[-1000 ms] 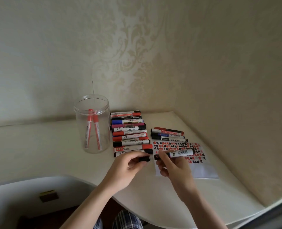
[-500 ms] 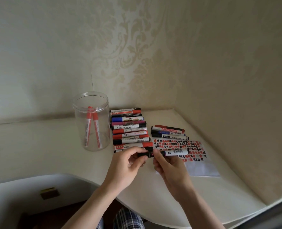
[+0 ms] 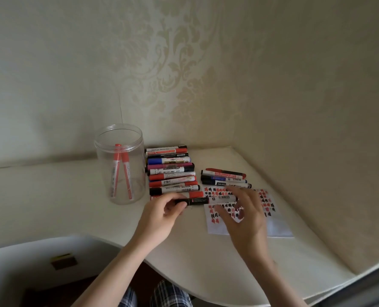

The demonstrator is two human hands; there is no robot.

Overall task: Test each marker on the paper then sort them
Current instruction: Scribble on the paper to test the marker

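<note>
A moment ago both my hands held the marker [image 3: 197,200]; now my right hand [image 3: 243,214] has let go and hovers open over the paper [image 3: 275,227]. My left hand [image 3: 162,214] pinches the marker's dark end just beside the paper, so I judge it capped and ready to sort.

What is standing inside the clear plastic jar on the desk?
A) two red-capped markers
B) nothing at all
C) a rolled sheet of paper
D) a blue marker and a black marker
A: through the wall of the clear jar two red-capped markers show, leaning together with caps up; no other thing is inside.
</note>
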